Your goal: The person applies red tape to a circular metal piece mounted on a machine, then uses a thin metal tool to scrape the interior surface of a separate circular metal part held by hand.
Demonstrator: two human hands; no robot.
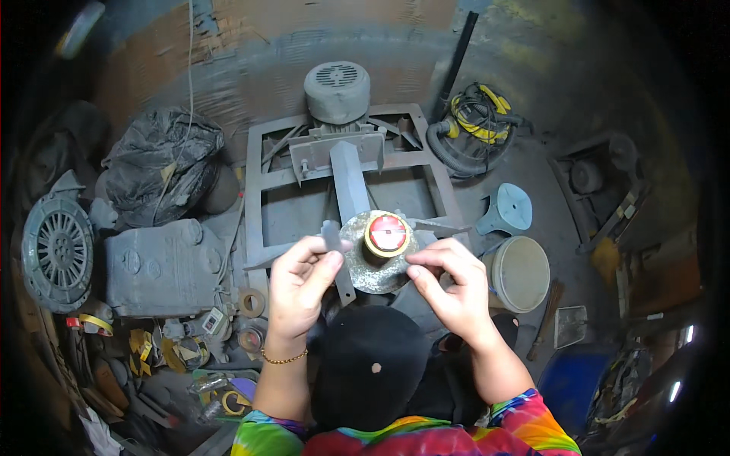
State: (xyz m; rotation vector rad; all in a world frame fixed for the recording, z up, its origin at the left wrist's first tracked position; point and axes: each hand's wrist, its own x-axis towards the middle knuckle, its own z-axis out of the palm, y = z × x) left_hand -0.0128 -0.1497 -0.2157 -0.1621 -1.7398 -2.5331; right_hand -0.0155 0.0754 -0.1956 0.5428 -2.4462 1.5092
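A round, mottled metal disc [367, 283] lies in front of me at the near end of a machine. On it stands a short cylinder with a red top and a brass-coloured rim [388, 232]. My left hand [300, 285] is closed at the disc's left side, pinching a flat grey metal strip [332, 235] between thumb and fingers. Below that thumb a flat piece with a small hole shows; whether it belongs to the same strip, I cannot tell. My right hand [456, 289] has thumb and fingertips drawn together at the disc's right rim; anything between them is hidden.
A grey motor [337, 91] sits on a steel frame [255, 197] behind the disc. To the right are a yellow-black vacuum cleaner [483, 125], a pale blue stool [511, 207] and a bucket [522, 273]. Dusty machinery [163, 266] and tape rolls stand left.
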